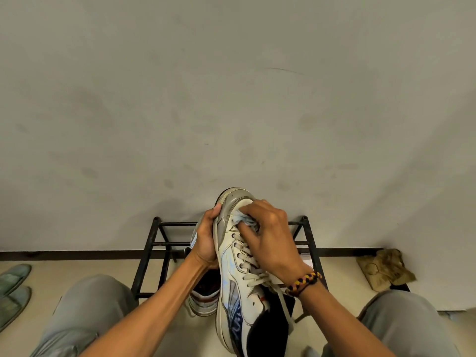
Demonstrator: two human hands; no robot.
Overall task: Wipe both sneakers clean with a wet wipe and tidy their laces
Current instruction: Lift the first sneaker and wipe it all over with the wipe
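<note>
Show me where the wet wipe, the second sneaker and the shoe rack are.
wet wipe (244, 219): head view, crumpled part under the fingers.
second sneaker (203, 300): head view, its heel collar.
shoe rack (148, 249): head view, left black upright.

Soft, even indoor light, faint shadows, strong wide-angle bending at edges.

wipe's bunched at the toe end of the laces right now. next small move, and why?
Probably drag the wipe forward over the toe cap, which looks grey and scuffed. The right hand already presses the wipe just behind it, and the left hand braces the sneaker from the side. The second sneaker sits below, so it can wait.
</note>
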